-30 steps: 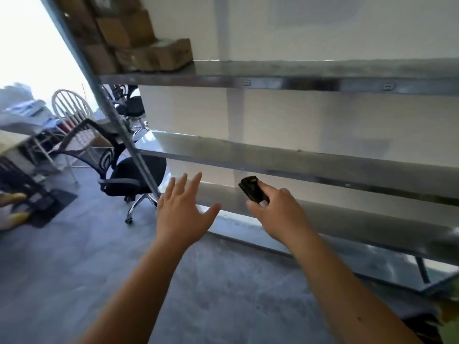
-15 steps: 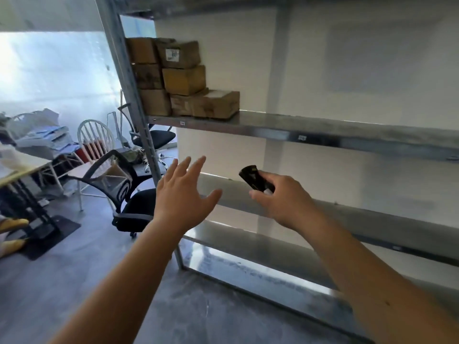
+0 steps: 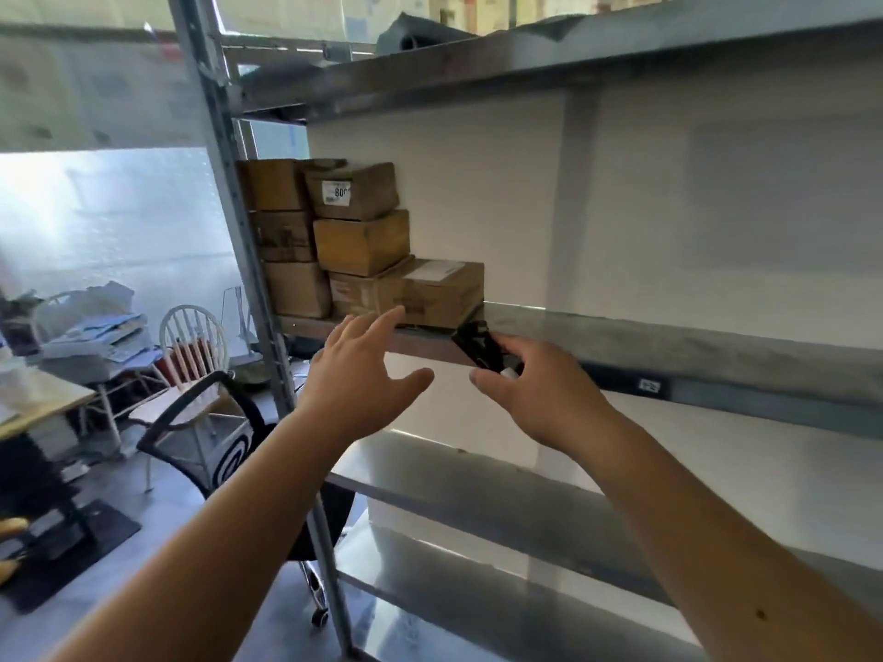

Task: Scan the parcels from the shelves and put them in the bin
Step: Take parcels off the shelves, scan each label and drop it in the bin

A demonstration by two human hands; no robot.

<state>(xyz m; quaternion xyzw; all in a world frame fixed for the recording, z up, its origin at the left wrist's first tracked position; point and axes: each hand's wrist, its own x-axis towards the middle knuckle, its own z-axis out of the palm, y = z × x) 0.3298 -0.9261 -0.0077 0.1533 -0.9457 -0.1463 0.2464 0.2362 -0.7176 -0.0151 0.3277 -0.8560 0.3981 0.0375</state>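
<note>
Several brown cardboard parcels (image 3: 358, 243) are stacked at the left end of a metal shelf (image 3: 669, 346), against the upright post. The lowest right parcel (image 3: 442, 293) carries a white label on top. My left hand (image 3: 363, 375) is raised with fingers spread, its fingertips just below that parcel's front edge, holding nothing. To its right, my right hand (image 3: 540, 389) grips a small black scanner (image 3: 480, 346), whose tip points up at the parcel's lower right corner. No bin is in view.
The rack's grey upright post (image 3: 239, 260) runs down the left. Lower shelves (image 3: 478, 489) and an upper shelf (image 3: 525, 54) are bare metal. A black office chair (image 3: 210, 451), a white wooden chair (image 3: 191, 341) and a cluttered desk (image 3: 43, 403) stand at left.
My view has tilted up and drawn nearer to the shelf, so the parcels now sit just above my hands. Both hands have risen towards the lowest parcel; the scanner stays in my right hand.
</note>
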